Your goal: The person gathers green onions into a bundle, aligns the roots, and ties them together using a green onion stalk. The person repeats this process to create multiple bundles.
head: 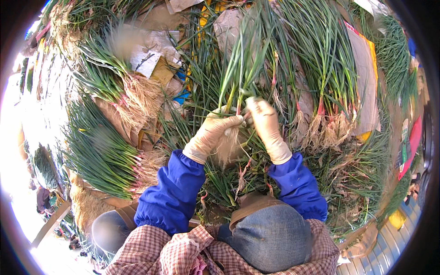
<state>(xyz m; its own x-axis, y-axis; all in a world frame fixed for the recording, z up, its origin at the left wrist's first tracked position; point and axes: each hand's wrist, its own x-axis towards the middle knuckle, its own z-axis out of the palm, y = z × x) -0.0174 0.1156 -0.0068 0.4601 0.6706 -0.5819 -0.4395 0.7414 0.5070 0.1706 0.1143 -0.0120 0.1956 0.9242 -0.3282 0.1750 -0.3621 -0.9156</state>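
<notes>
My left hand point(216, 129), in a pale glove, grips a few green onions point(239, 99) near their pinkish bases. Their leaves point away from me, and a tuft of pale roots point(227, 146) hangs below the thumb. Close beside the stems is my right hand point(263, 118), also gloved, its fingers curled and blurred by motion. A reddish strip shows between its fingers and my left thumb; whether it is gripped is unclear. Loose stalks and leaf trimmings point(252, 151) lie beneath both hands.
Bundled green onions with roots lie at left point(110, 151), upper left point(129, 94) and right point(326, 86). Flattened paper sacks point(366, 82) lie under some. More loose greens point(354, 182) cover the right side. My denim-covered knee point(273, 233) is close below my hands. A person point(43, 199) is at far left.
</notes>
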